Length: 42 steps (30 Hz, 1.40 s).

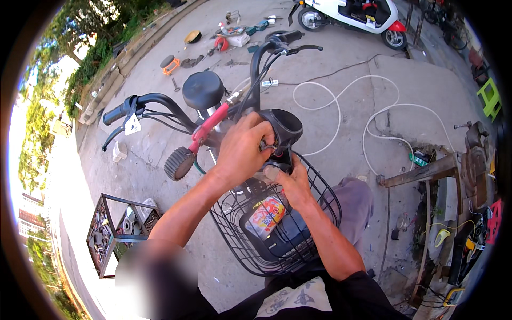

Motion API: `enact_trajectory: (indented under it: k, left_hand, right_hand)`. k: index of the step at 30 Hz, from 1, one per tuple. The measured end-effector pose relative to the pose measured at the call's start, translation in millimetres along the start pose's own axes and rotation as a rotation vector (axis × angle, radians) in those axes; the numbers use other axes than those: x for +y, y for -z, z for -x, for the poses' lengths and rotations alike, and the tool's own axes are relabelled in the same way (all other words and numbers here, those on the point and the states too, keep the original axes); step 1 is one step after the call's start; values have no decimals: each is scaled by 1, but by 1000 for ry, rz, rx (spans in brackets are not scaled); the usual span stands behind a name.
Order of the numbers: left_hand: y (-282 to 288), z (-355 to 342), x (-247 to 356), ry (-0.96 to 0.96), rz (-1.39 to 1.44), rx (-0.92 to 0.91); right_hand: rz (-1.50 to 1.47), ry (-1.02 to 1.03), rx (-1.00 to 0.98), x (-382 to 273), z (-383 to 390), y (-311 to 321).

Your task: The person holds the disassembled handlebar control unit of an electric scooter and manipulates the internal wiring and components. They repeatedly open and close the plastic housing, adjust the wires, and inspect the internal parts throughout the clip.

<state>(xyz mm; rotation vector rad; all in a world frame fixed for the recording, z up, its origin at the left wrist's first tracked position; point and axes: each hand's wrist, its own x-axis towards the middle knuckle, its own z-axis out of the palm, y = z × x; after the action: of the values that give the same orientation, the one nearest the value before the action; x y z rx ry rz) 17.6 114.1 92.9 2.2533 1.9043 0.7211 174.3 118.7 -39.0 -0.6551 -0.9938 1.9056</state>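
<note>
A black headlight housing (286,128) sits at the front of an electric bike, above a black wire basket (324,198). My left hand (242,152) is curled over the housing's open side, its fingertips pinching small wires or parts there. From below, my right hand (295,185) holds the bottom of the housing with the thumb pressed up against it. In the basket lies a black box (277,240) with a colourful packet (265,216) on top. The black handlebar runs from the left grip (115,114) to the right grip (290,36).
A round black seat (202,89) and a red part (209,126) lie behind my hands. A metal crate of parts (114,229) stands lower left. White hose (341,106) loops on the concrete. A white scooter (352,13) is parked far back, a cluttered bench (469,170) stands right, and tools (229,37) are scattered.
</note>
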Motion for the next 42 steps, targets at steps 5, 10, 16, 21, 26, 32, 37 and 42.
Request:
enact_trajectory:
  k: [5, 10, 16, 21, 26, 32, 37, 42]
  left_hand:
    - [-5, 8, -15, -111, 56, 14]
    - [8, 5, -14, -238, -88, -68]
    - [27, 0, -11, -377, -171, -169]
    - [39, 1, -11, -443, -201, -260]
    - [36, 0, -12, -495, -238, -239]
    - [25, 3, -18, -519, -296, -207]
    - [22, 2, -21, -520, -304, -209]
    - [28, -3, -16, -498, -292, -263]
  right_hand:
    - [-14, 13, -17, 2, -1, 2]
    - [-39, -14, -19, -1, 1, 2]
    - [-72, -20, -35, -6, 2, 1]
    - [-64, -22, -53, -12, 6, -3]
    - [-31, -12, -44, -17, 6, -3]
    - [-35, -19, -31, -22, 8, -8]
    - [20, -22, -26, -26, 7, -8]
    - [-8, -45, -12, -20, 6, -6]
